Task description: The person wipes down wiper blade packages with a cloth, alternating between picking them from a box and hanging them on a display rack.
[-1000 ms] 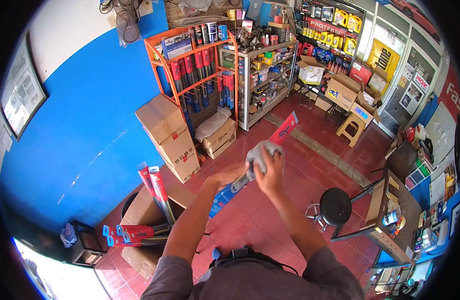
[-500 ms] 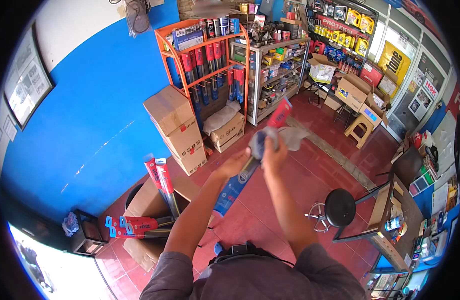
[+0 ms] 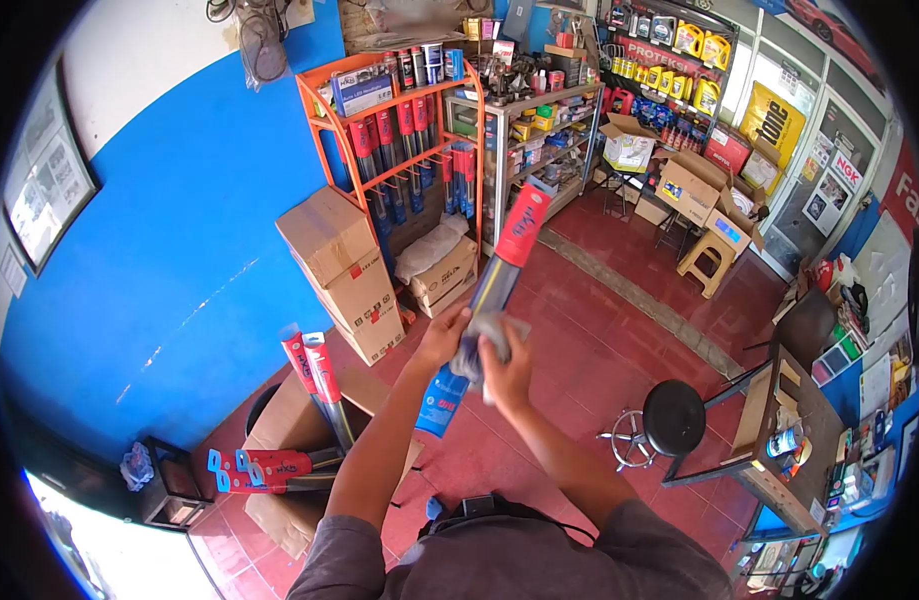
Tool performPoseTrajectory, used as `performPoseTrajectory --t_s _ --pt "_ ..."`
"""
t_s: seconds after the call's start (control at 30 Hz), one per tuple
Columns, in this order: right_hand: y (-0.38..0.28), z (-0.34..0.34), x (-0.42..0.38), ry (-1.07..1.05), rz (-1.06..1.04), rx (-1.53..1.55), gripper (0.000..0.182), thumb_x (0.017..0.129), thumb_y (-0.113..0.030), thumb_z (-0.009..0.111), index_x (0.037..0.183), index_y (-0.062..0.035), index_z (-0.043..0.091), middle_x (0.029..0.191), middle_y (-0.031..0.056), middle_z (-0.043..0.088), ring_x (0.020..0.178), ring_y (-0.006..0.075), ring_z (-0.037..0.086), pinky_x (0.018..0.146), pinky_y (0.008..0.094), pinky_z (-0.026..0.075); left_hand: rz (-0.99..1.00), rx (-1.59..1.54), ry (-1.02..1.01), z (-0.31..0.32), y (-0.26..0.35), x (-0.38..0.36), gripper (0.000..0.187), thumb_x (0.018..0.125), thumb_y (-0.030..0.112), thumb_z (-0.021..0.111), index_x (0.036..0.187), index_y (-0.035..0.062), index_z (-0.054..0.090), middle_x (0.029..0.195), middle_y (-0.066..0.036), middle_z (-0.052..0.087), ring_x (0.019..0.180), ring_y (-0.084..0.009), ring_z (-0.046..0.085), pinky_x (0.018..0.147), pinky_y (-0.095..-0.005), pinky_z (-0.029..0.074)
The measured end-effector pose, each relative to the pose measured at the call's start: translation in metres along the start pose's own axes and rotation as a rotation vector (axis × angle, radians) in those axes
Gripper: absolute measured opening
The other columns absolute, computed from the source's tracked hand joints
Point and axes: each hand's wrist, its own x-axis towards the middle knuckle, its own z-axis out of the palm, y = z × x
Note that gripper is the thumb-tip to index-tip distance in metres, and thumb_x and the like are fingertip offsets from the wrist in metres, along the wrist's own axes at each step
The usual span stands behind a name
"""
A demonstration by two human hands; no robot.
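A long packaged wiper blade (image 3: 520,226) with a red top end and a blue lower end (image 3: 440,402) is held up at a slant in front of me. My left hand (image 3: 443,336) is closed around its middle from the left side. My right hand (image 3: 507,370) grips a grey cloth (image 3: 468,360), pressed against the pack just below my left hand. The cloth and fingers cover part of the pack's middle. To the left, an open cardboard box (image 3: 279,425) holds several similar red-ended wiper blade packs (image 3: 324,370), some upright and some leaning over its side.
An orange rack (image 3: 372,183) with hanging blade packs stands ahead, beside stacked cartons (image 3: 341,275) and a metal shelf (image 3: 499,150) of parts. On the right are a black round stool (image 3: 677,417) and a wooden table (image 3: 779,490). Open boxes (image 3: 691,187) stand farther back.
The cloth in my right hand has slid down the wiper blade pack, from its upper part to below my left hand. The pack has shifted slightly left, and my left hand has moved left with it.
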Motion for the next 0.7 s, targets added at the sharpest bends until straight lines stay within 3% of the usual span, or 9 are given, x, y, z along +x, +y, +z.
performPoseTrajectory --t_s 0.13,0.23,0.3,0.37,0.4,0.47,0.53,0.63,0.7 --pt "0.023 -0.004 0.092 0.221 -0.040 -0.034 0.047 0.094 -0.027 0.068 0.129 0.0050 0.063 0.126 0.0254 0.063 0.117 0.0377 0.060 0.101 0.0447 0.046 -0.151 0.059 -0.037 -0.006 0.021 -0.015 0.048 0.109 0.035 0.051 0.146 0.0050 0.053 0.124 -0.006 0.066 0.115 -0.0140 0.056 0.101 -0.0298 0.043" --pt "0.047 -0.007 0.154 0.236 0.149 0.388 0.043 0.098 -0.025 0.063 0.131 0.0021 0.063 0.123 0.0183 0.068 0.113 0.0284 0.066 0.097 0.0412 0.050 -0.271 -0.111 -0.097 -0.012 0.026 -0.024 0.047 0.108 0.033 0.051 0.147 0.0069 0.052 0.118 -0.004 0.066 0.107 -0.0153 0.059 0.098 -0.0298 0.045" --pt "0.006 -0.017 0.177 0.200 0.344 0.730 0.036 0.102 -0.022 0.057 0.131 -0.0006 0.063 0.123 0.0138 0.068 0.112 0.0261 0.066 0.097 0.0397 0.051 -0.294 -0.055 -0.133 -0.016 0.021 -0.023 0.049 0.108 0.037 0.049 0.147 0.0074 0.052 0.118 -0.005 0.066 0.103 -0.0157 0.059 0.097 -0.0307 0.046" --pt "0.017 -0.023 0.207 0.198 0.395 0.955 0.033 0.105 -0.019 0.051 0.131 -0.0028 0.062 0.125 0.0106 0.068 0.111 0.0238 0.067 0.097 0.0382 0.052 -0.319 0.000 -0.170 -0.019 0.024 -0.021 0.052 0.108 0.042 0.047 0.148 0.0079 0.052 0.117 -0.006 0.065 0.099 -0.0162 0.060 0.095 -0.0316 0.047" --pt "0.065 -0.021 0.230 0.221 0.444 0.930 0.036 0.105 -0.031 0.050 0.131 -0.0090 0.063 0.127 0.0063 0.066 0.113 0.0235 0.065 0.097 0.0444 0.051 -0.307 0.170 -0.127 -0.019 0.033 -0.019 0.060 0.107 0.050 0.044 0.150 0.0093 0.048 0.116 -0.006 0.064 0.098 -0.0166 0.060 0.095 -0.0339 0.047" --pt "0.037 -0.033 0.235 0.258 0.573 0.975 0.040 0.103 -0.040 0.051 0.130 -0.0132 0.063 0.128 0.0039 0.066 0.114 0.0231 0.064 0.096 0.0475 0.050 -0.292 0.338 -0.080 -0.016 0.066 -0.025 0.068 0.105 0.059 0.041 0.153 0.0106 0.045 0.114 -0.006 0.063 0.097 -0.0171 0.060 0.095 -0.0361 0.047" --pt "0.043 -0.040 0.242 0.285 0.794 0.970 0.058 0.093 -0.070 0.052 0.127 -0.0242 0.064 0.129 -0.0026 0.064 0.115 0.0226 0.060 0.094 0.0533 0.048 -0.305 0.183 -0.176 0.000 0.124 -0.048 0.084 0.099 0.065 0.051 0.158 0.0076 0.034 0.140 -0.015 0.055 0.124 -0.0243 0.053 0.104 -0.0349 0.043" --pt "0.020 -0.043 0.226 0.074 0.803 1.012 0.067 0.086 -0.079 0.056 0.125 -0.0256 0.064 0.125 -0.0030 0.066 0.116 0.0224 0.060 0.093 0.0533 0.048 -0.255 0.307 -0.297 0.008 0.153 -0.050 0.091 0.096 0.070 0.050 0.160 0.0078 0.029 0.150 -0.020 0.049 0.137 -0.0323 0.048 0.114 -0.0424 0.037" --pt "0.027 -0.025 0.212 -0.121 0.651 1.119 0.049 0.093 -0.064 0.062 0.116 -0.0213 0.068 0.105 -0.0018 0.072 0.095 0.0156 0.067 0.087 0.0383 0.053 -0.120 0.413 -0.186 0.016 0.110 -0.030 0.089 0.098 0.068 0.048 0.160 0.0078 0.027 0.155 -0.023 0.043 0.142 -0.0349 0.044 0.118 -0.0477 0.031"
